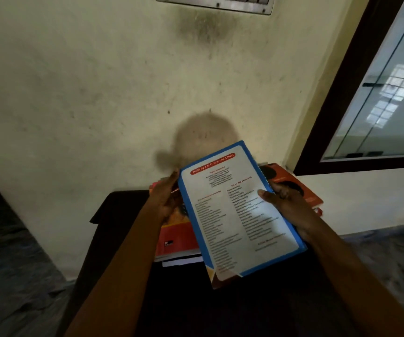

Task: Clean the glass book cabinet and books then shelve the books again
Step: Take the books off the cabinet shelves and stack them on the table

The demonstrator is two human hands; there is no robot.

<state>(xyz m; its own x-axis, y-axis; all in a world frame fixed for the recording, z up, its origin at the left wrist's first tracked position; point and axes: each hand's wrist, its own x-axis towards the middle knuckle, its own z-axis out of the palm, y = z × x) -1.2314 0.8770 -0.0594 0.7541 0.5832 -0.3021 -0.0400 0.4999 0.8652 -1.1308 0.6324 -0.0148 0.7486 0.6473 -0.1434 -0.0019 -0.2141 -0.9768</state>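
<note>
I see the blue-bordered book [239,215] held above the stacked books [179,239], the thumb of the right hand [286,205] pressed on its cover with fingers curled beneath, the left hand [169,198] clasping the opposite edge, and I fear the glossy cover could slide out between the fingers onto that stack.

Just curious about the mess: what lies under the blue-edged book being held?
Below the blue-edged white-covered book, red and orange books lie stacked on a dark table. The book, left hand and right hand hide how many there are.
</note>
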